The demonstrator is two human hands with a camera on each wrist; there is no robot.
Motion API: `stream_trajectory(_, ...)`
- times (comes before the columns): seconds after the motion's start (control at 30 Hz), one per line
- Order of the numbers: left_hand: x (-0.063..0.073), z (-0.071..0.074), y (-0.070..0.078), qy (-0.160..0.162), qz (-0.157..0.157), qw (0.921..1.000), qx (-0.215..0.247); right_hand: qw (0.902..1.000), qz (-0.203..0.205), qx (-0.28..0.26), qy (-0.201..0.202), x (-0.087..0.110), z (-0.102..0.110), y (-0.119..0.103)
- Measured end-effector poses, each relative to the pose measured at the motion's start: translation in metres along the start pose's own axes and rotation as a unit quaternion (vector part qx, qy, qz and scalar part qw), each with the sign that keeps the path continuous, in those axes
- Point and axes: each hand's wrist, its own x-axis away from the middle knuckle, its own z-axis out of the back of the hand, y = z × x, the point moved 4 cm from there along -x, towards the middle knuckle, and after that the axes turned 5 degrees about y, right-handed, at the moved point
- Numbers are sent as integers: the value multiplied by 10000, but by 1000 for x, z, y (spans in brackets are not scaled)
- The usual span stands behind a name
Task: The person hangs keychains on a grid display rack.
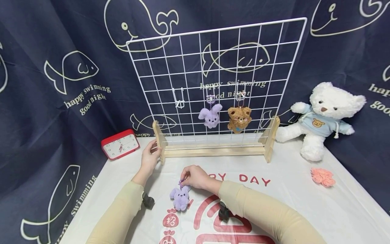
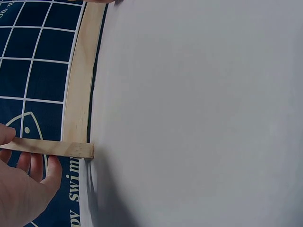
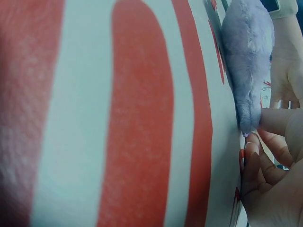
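My right hand (image 1: 196, 177) pinches the purple ring at the top of a fluffy purple bunny keychain (image 1: 181, 199), low over the white tabletop. Seen from the right wrist, the bunny's plush body (image 3: 248, 56) extends past my thumb and fingertips. My left hand (image 1: 150, 156) grips the left wooden upright of the display stand (image 1: 213, 151). From the left wrist, the thumb lies on one side of that wooden piece (image 2: 57, 147) and the fingers on the other. A second purple bunny keychain (image 1: 211, 117) and a brown bear keychain (image 1: 239, 119) hang on the stand's white wire grid (image 1: 190, 71).
An unoccupied white hook (image 1: 179, 103) sits on the grid's left part. A red clock (image 1: 120, 144) stands left of the stand. To its right, a white teddy bear (image 1: 320, 115) sits behind a coral-pink fluffy item (image 1: 323, 177). A dark printed curtain (image 1: 76, 112) hangs behind.
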Motion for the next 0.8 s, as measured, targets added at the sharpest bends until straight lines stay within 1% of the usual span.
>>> stream_trajectory(0.33,0,0,-1,10,-7,10000,44,9998,-3,80,-163,-2,0,2)
stream_trajectory(0.63,-1,0,3,36,13,10000,85,9995,144,203,-198,-3,1,1)
stream_trajectory(0.8,0,1,0,45,43,9999,96,9993,153,235,-256,-2,1,1)
